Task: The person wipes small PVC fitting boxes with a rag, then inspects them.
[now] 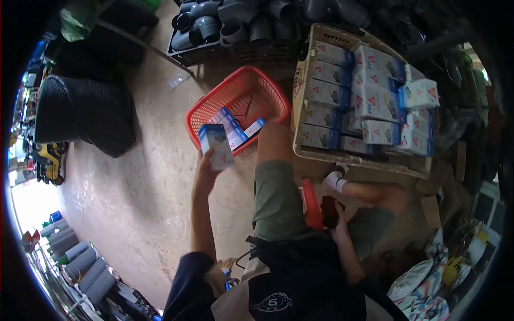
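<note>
My left hand (206, 174) is closed around a blue and white carton (217, 147), held at the near left rim of a red plastic basket (278, 92). Inside that basket lie several similar small cartons (229, 124). By my right thigh, my right hand (340, 224) grips a dark brown object (330, 213) whose kind I cannot make out. A red plastic piece (311, 206), partly hidden by my leg, is just beside it.
A worn, light-coloured crate (369, 165) full of blue and white boxes (377, 101) stands at the right. Grey pipe fittings (233, 32) fill black crates at the back. A dark roll (85, 109) and grey pipes (85, 265) are at the left.
</note>
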Motion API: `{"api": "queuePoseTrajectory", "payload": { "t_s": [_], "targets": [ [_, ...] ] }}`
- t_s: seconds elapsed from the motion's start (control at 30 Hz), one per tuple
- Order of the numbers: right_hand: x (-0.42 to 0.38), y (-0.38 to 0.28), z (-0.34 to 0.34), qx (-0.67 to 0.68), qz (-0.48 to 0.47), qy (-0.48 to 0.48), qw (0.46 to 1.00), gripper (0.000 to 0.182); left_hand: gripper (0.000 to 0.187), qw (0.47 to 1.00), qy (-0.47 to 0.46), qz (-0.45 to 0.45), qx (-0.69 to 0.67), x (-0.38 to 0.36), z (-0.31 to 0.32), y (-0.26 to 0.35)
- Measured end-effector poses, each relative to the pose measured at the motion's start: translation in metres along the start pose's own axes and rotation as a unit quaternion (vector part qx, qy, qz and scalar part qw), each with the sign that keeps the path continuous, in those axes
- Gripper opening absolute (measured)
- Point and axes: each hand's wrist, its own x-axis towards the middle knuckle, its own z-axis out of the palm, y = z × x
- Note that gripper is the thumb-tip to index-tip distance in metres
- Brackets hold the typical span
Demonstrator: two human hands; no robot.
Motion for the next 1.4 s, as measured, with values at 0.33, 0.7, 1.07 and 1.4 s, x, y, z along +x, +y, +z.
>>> {"api": "queuePoseTrajectory", "payload": {
  "t_s": [0.33, 0.7, 1.07, 1.4],
  "targets": [
    [0.017, 0.02, -0.019, -0.037, 0.04, 0.058, 0.997, 0.046, 0.06, 0.917, 0.01, 0.032, 0.397, 0.263, -0.047, -0.114],
    [0.021, 0.034, -0.046, -0.031, 0.071, 0.148, 0.986, 0.043, 0.066, 0.872, -0.002, 0.033, 0.489, 0.346, -0.027, -0.18],
    [0.062, 0.054, -0.058, -0.216, 0.073, 0.168, 0.959, 0.039, 0.063, 0.715, -0.18, 0.12, 0.665, 0.402, -0.055, -0.229],
    [0.059, 0.049, -0.044, -0.156, 0.11, 0.198, 0.961, 0.038, 0.068, 0.661, -0.128, 0.098, 0.733, 0.368, -0.032, -0.208]
  ]
}}
